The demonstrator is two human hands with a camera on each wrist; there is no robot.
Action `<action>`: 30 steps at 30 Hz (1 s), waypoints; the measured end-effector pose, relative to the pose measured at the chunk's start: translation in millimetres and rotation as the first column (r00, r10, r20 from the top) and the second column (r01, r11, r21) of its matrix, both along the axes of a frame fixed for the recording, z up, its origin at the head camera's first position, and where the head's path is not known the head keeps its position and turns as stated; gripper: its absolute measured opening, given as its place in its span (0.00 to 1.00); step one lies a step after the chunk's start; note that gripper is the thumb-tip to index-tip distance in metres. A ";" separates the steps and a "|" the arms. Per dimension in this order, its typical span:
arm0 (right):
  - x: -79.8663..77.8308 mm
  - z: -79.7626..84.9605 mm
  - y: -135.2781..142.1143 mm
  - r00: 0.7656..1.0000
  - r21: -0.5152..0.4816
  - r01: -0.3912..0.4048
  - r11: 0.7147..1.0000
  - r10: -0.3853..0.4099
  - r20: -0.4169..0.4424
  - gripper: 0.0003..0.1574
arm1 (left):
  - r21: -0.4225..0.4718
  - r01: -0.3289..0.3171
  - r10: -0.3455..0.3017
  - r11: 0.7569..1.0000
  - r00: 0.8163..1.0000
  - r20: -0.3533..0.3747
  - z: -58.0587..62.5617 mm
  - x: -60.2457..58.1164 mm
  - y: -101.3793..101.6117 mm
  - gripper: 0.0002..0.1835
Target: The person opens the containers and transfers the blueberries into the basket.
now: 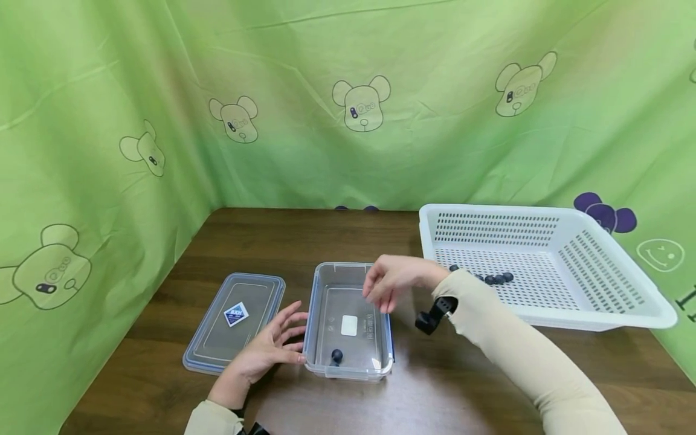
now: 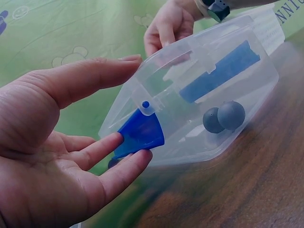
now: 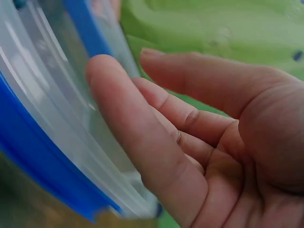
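Note:
A clear plastic food container (image 1: 350,296) sits uncovered on the table with a white label on its floor. Two small dark round balls (image 1: 337,355) lie at its near end; the left wrist view shows them as grey-blue spheres (image 2: 231,115) through the wall. My left hand (image 1: 269,347) rests at the container's left side, thumb by the rim. Its fingertips touch a blue latch (image 2: 142,133) there. Over the container's right rim hangs my right hand (image 1: 394,281), fingers loosely bent. In the right wrist view, nothing shows between its thumb and fingers (image 3: 137,123).
On the left lies the container's clear lid (image 1: 217,338), blue-edged with a diamond sticker. A white perforated basket (image 1: 592,317) stands at the right, several dark balls (image 1: 499,279) inside, some hidden by my right arm. A green curtain (image 1: 304,163) hangs behind the table.

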State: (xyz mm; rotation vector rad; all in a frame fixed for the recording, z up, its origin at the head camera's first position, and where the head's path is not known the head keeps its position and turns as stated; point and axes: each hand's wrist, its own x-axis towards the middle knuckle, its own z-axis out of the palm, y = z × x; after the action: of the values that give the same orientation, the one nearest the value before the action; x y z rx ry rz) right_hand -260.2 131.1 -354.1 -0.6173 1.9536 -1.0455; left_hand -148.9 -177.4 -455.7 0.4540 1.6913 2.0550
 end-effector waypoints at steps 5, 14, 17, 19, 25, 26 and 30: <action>13.1 -15.3 -34.8 0.998 0.097 -0.062 0.993 0.058 0.037 0.09 | 0.003 0.002 -0.002 1.000 1.000 0.003 -0.2 0.7 -0.6 0.60; 28.6 -30.3 -79.4 0.981 0.257 -0.189 0.948 0.171 0.089 0.06 | 0.008 0.001 -0.001 1.000 1.000 -0.005 -0.1 1.8 -3.1 0.60; 30.0 -31.1 -88.4 0.976 0.286 -0.218 0.933 0.199 0.093 0.05 | 0.010 0.002 -0.002 1.000 1.000 -0.005 -0.5 1.5 -4.2 0.60; 31.7 -32.8 -93.6 0.972 0.307 -0.235 0.922 0.215 0.098 0.05 | 0.008 0.003 -0.003 1.000 1.000 -0.005 -1.1 1.4 -4.6 0.60; 35.5 -39.4 -105.7 0.967 0.366 -0.254 0.895 0.239 0.089 0.06 | 0.009 0.012 -0.011 1.000 1.000 -0.009 -2.7 0.9 -3.0 0.60; 35.6 -40.1 -107.1 0.968 0.374 -0.250 0.893 0.236 0.081 0.07 | 0.008 0.013 -0.013 1.000 1.000 -0.009 -2.8 0.8 -2.7 0.60; 35.4 -42.0 -111.3 0.968 0.387 -0.250 0.887 0.235 0.086 0.09 | 0.001 0.016 -0.016 1.000 1.000 -0.011 -2.1 -0.1 -1.6 0.60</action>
State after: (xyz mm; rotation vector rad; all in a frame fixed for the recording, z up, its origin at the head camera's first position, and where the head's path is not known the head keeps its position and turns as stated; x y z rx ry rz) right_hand -224.8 19.8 -396.1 -0.5888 1.9217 -0.4812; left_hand -149.0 -178.9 -457.8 0.4782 1.6875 2.0458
